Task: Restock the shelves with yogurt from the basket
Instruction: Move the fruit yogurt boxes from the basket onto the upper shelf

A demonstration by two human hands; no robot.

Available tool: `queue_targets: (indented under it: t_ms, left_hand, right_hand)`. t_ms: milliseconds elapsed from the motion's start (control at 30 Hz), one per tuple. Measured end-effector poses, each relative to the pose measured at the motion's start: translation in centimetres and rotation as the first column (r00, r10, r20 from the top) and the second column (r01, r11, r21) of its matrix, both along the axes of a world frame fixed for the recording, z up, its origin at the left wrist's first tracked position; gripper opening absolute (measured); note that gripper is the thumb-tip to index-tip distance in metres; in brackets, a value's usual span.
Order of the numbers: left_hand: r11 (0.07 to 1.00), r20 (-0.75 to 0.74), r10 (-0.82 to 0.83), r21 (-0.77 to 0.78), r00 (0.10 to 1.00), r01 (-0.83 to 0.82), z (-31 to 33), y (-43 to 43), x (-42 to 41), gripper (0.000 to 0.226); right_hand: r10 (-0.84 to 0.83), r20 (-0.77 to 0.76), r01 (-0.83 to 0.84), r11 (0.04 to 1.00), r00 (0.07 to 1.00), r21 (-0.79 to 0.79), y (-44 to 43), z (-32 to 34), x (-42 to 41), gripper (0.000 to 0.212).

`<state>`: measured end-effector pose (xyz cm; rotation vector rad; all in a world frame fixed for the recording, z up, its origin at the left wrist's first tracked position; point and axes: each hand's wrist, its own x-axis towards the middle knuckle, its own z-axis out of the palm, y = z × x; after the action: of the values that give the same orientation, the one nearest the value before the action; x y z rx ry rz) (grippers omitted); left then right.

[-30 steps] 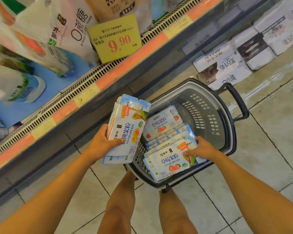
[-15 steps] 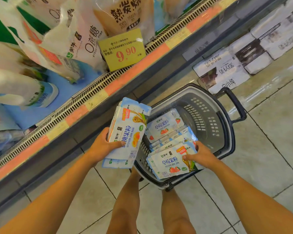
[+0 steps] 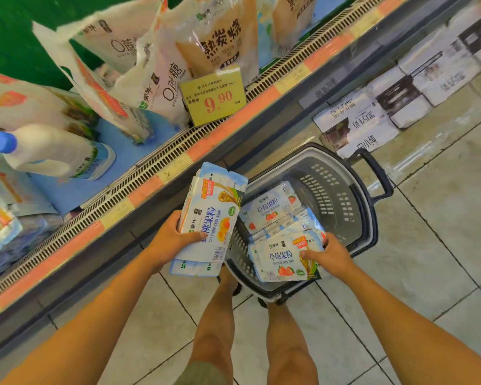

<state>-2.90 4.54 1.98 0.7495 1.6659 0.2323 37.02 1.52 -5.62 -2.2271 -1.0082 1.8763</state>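
Note:
A grey plastic basket (image 3: 342, 195) stands on the tiled floor in front of my legs. My left hand (image 3: 168, 240) is shut on a peach yogurt multipack (image 3: 214, 215), held upright just left of the basket; a second pack shows under it. My right hand (image 3: 331, 255) grips a strawberry yogurt multipack (image 3: 282, 259) at the basket's near end, its near edge over the rim. More strawberry yogurt packs (image 3: 272, 208) lie inside the basket. The chiller shelf (image 3: 75, 187) with a blue liner runs across the upper left.
White milk bags (image 3: 161, 81) and a white bottle with a blue cap (image 3: 50, 154) fill the shelf. A yellow 9.90 price tag (image 3: 214, 100) stands at its vented front edge. Printed cartons (image 3: 372, 118) sit on the floor to the right of the basket.
The view has shifted, showing more of the shelf. My right hand has raised the strawberry pack slightly at the basket's near end. The left hand keeps its pack in place.

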Motion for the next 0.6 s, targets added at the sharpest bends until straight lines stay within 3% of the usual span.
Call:
queue_targets:
  t_ms: [133, 300, 367, 467, 533, 600]
  left_hand:
    - [1.0, 0.03, 0.001, -0.005, 1.0, 0.0, 2.4, 0.4, -1.3, 0.052]
    - [1.0, 0.094, -0.003, -0.005, 0.996, 0.004, 7.5, 1.5, -3.0, 0.06]
    - [0.999, 0.152, -0.035, 0.023, 0.988, 0.032, 10.0, 2.5, -3.8, 0.072]
    - [0.995, 0.22, -0.082, 0.078, 0.972, 0.066, 14.3, 3.9, -4.8, 0.075]
    - [0.994, 0.222, -0.08, 0.092, 0.972, 0.061, 17.3, 4.3, -5.5, 0.076]
    - [0.99, 0.224, -0.099, 0.12, 0.97, 0.073, 19.7, 4.6, -6.3, 0.06]
  right_hand:
    - [-0.191, -0.016, 0.192, 0.981, 0.981, 0.038, 0.7, 4.6, 0.0, 0.036]
    - [-0.444, -0.016, 0.443, 0.889, 0.896, 0.117, 0.4, 11.3, -0.1, 0.035]
    - [-0.527, -0.056, 0.53, 0.837, 0.848, 0.139, -0.1, 13.9, -0.2, 0.047]
    - [-0.636, -0.17, 0.658, 0.728, 0.753, 0.192, -0.9, 18.3, -0.7, 0.033]
    - [-0.67, -0.255, 0.716, 0.671, 0.697, 0.193, -1.4, 21.4, -1.0, 0.039]
    - [-0.672, -0.335, 0.747, 0.636, 0.66, 0.196, -1.9, 24.4, -1.2, 0.052]
